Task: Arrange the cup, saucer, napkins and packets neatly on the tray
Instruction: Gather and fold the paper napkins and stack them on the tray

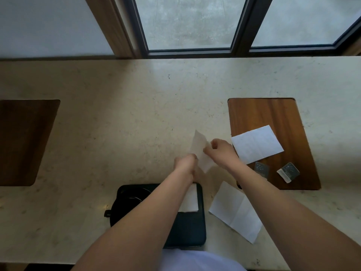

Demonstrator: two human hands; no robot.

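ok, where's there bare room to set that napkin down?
Bare counter between the left wooden board and both hands. The right board's far half is bare; its near half is crowded with a napkin and two packets. Black tray's near part looks free.

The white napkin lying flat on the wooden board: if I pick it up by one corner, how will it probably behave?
The napkin looks thin and paper-like, so it is probably very light and would droop. Its visible fold creases suggest it may bend or open along them. The similar napkin held by both hands bends between them, so expect it to be floppy.
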